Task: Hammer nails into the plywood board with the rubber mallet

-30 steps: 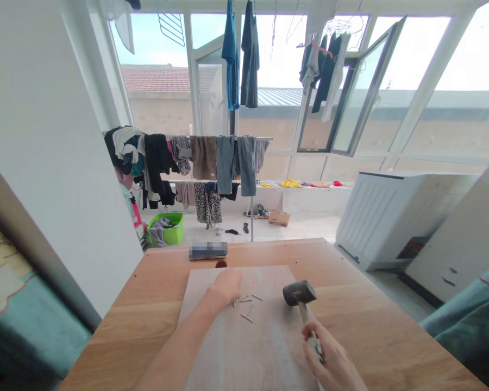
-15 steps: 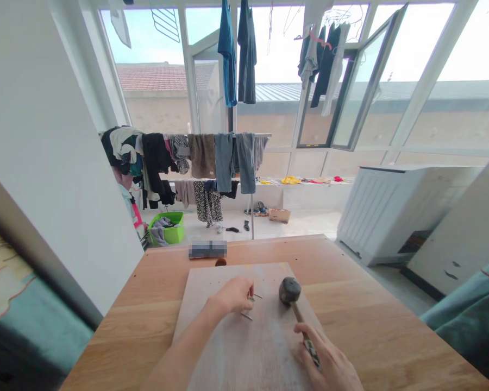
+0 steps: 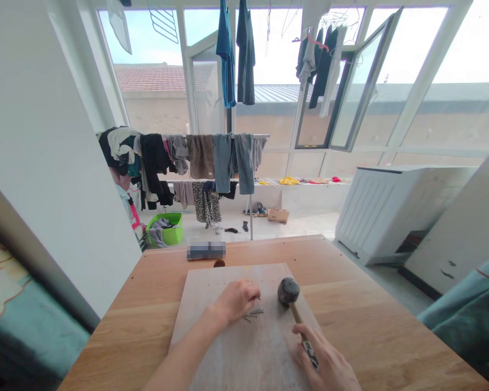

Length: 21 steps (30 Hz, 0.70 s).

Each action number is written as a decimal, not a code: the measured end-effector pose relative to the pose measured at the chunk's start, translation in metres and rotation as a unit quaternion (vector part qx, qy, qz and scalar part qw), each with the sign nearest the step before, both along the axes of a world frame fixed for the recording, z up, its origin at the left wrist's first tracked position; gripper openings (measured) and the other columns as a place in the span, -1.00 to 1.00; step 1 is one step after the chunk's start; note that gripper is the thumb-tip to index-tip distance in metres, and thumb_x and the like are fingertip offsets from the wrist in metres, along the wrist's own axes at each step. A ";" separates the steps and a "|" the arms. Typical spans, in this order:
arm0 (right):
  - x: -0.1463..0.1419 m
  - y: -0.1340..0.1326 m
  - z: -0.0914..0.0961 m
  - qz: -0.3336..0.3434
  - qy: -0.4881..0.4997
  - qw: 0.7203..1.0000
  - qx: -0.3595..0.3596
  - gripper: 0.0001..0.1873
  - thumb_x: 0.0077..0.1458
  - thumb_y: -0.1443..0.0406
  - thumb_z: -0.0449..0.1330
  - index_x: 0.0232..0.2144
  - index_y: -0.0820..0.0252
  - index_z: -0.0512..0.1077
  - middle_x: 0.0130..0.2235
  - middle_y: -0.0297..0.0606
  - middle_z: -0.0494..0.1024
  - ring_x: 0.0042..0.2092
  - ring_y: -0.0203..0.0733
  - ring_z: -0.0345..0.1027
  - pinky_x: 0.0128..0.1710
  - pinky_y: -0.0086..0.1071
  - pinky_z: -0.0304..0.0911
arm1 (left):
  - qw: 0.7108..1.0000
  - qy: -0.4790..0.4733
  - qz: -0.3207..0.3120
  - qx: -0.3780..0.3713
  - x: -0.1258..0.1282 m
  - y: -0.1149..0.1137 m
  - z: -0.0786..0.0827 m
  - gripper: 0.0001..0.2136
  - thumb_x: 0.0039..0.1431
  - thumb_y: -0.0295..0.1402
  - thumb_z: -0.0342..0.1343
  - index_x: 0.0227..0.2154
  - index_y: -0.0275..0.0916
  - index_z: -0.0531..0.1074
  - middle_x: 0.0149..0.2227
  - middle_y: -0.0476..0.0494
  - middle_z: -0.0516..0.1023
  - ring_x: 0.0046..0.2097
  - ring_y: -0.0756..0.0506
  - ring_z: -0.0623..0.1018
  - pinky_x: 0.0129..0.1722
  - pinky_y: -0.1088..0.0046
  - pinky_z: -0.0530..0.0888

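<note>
My right hand (image 3: 326,365) is wrapped round the handle of a black-headed mallet (image 3: 288,291). The mallet's head rests near the right side of a pale wooden board (image 3: 212,347) that lies on the wooden table (image 3: 375,326). My left hand (image 3: 235,300) lies on the board with its fingers curled, pinching a small nail. Several loose nails (image 3: 253,314) lie just to the right of it, between the two hands.
A blurred flat object (image 3: 206,250) and a small brown round thing (image 3: 219,263) sit at the table's far edge. Beyond stand a laden clothes rack (image 3: 187,157), a green basket (image 3: 167,228), a white cabinet (image 3: 391,212) and a white wall (image 3: 44,163) at left.
My left hand has drawn back toward me over the nails and closed its fingers on one. The mallet head swung left and settled lower on the board.
</note>
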State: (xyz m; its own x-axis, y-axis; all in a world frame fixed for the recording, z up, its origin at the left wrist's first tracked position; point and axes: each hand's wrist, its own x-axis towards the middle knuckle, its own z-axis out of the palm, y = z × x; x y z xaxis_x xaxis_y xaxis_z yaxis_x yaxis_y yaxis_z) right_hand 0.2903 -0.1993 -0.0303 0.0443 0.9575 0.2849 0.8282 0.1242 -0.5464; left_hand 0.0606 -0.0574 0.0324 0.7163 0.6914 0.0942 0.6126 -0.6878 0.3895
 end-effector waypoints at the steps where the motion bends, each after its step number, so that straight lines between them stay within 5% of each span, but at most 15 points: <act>1: 0.000 0.000 0.000 0.000 0.001 1.000 -0.001 -0.71 0.24 0.21 -0.04 -0.12 -0.08 0.44 -0.14 -0.35 0.66 -0.24 -0.15 0.61 -0.29 -0.40 0.45 | 1.000 0.020 -0.008 0.018 -0.002 -0.004 -0.001 -0.85 0.21 -0.54 0.11 -0.29 -0.20 0.54 -0.22 -0.13 0.62 -0.11 -0.13 0.56 -0.07 0.44 0.43; 6: 0.002 0.001 0.001 0.002 0.000 1.000 0.007 -0.72 0.24 0.19 -0.02 -0.13 -0.09 0.45 -0.16 -0.35 0.68 -0.25 -0.15 0.62 -0.33 -0.44 0.44 | 0.996 0.059 -0.032 0.059 -0.023 -0.029 0.000 -0.82 0.27 -0.53 0.05 -0.38 -0.19 0.50 -0.35 -0.09 0.61 -0.21 -0.10 0.55 -0.13 0.45 0.43; 13: -0.003 -0.002 0.004 -0.019 0.008 1.000 0.005 -0.72 0.22 0.19 -0.03 -0.15 -0.10 0.45 -0.18 -0.39 0.68 -0.25 -0.15 0.62 -0.34 -0.42 0.43 | 0.994 -0.008 0.096 0.056 -0.056 -0.052 0.004 -0.75 0.23 -0.62 0.01 -0.23 -0.18 0.52 -0.24 -0.09 0.64 -0.18 -0.10 0.61 -0.12 0.43 0.46; 21: 0.000 -0.001 0.005 -0.010 0.001 1.000 -0.007 -0.73 0.20 0.17 0.02 -0.13 -0.14 0.48 -0.15 -0.42 0.69 -0.25 -0.15 0.63 -0.36 -0.44 0.44 | 0.991 -0.093 0.092 0.002 -0.042 -0.067 -0.019 -0.78 0.30 -0.49 0.04 -0.15 -0.10 0.55 -0.22 -0.04 0.67 -0.20 -0.08 0.65 -0.15 0.52 0.49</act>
State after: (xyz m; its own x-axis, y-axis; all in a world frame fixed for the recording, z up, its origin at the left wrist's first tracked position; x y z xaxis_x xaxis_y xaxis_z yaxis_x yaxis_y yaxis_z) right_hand 0.2899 -0.2003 -0.0252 0.0633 0.9604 0.2713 0.8299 0.1003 -0.5489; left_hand 0.0185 -0.1246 0.0132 0.5481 0.8083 0.2150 0.6458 -0.5723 0.5054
